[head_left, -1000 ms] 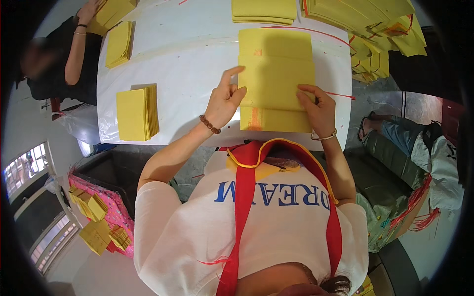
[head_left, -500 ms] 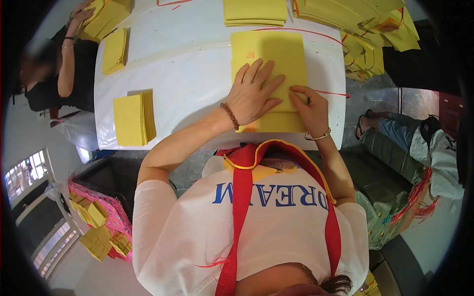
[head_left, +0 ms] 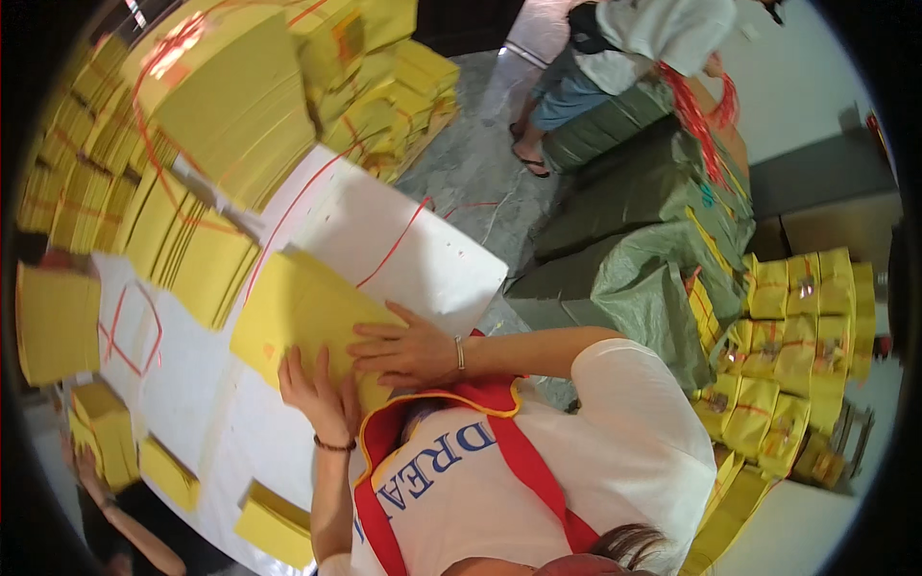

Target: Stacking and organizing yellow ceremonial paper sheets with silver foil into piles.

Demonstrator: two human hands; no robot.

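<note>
Yellow paper sheets (head_left: 298, 293) lie on the white table in front of me, close to its near edge. Across their near part rests my right hand (head_left: 403, 348), a light bracelet at its wrist, its fingers stretched out flat and pointing left. Beside it, at the sheets' lower left edge, my left hand (head_left: 317, 396) wears a beaded bracelet. Its fingers are extended and apart, touching the paper next to a small orange mark. Neither hand grips anything. How many sheets lie under my hands I cannot tell.
Tall yellow paper stacks (head_left: 235, 106) stand along the table's far side, with red string (head_left: 394, 245) nearby. Smaller stacks (head_left: 274, 523) lie at lower left, near a co-worker's arm (head_left: 144, 538). Green sacks (head_left: 634, 317) and tied yellow bundles (head_left: 788, 346) are at right; another person (head_left: 595, 58) stands behind.
The view has swung to the right, showing sacks and bundles there. My right hand's fingers went from pinched at the sheet's edge to flat on the paper. My left hand stays on the paper.
</note>
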